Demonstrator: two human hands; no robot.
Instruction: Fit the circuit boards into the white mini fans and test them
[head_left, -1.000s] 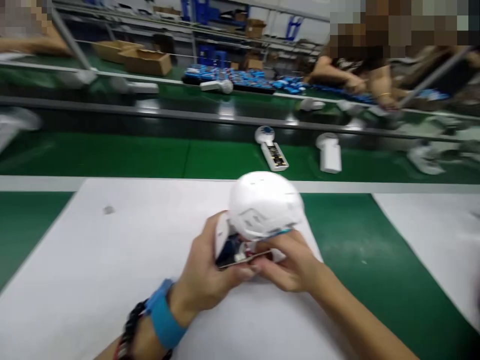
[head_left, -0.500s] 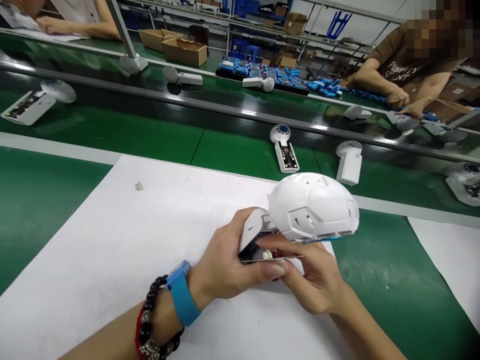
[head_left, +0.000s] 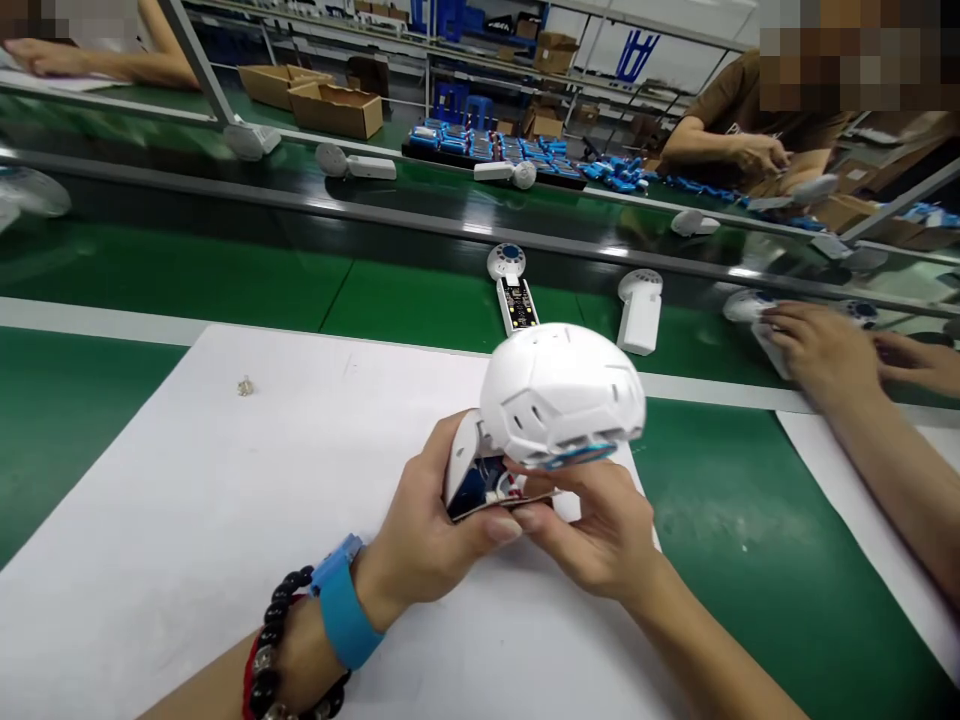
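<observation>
Above the white paper (head_left: 150, 560) is a white device with a domed head (head_left: 562, 390) joined to an opened body (head_left: 463, 455). My left hand (head_left: 420, 535) is wrapped round the body, its thumb pressing the edge of a thin circuit board (head_left: 491, 505). My right hand (head_left: 607, 525) pinches the board's other end, with fingers reaching in beneath the head. Between board and body show a dark blue part (head_left: 478, 487) and red and white wires (head_left: 513, 487). The right fingertips are partly hidden.
Similar white devices lie on the green belt, one with its board exposed (head_left: 517, 300), another face down (head_left: 641, 312). Small metal bits (head_left: 245, 386) lie on the paper. At right, a co-worker's hand (head_left: 829, 355) touches a device. Blue wrapped parts (head_left: 487, 145) and cardboard boxes (head_left: 337, 108) stand across.
My view has shifted, so the scene sits further left. The device's head has tilted a little, showing more of its blue underside. A co-worker's hands have come in at right.
</observation>
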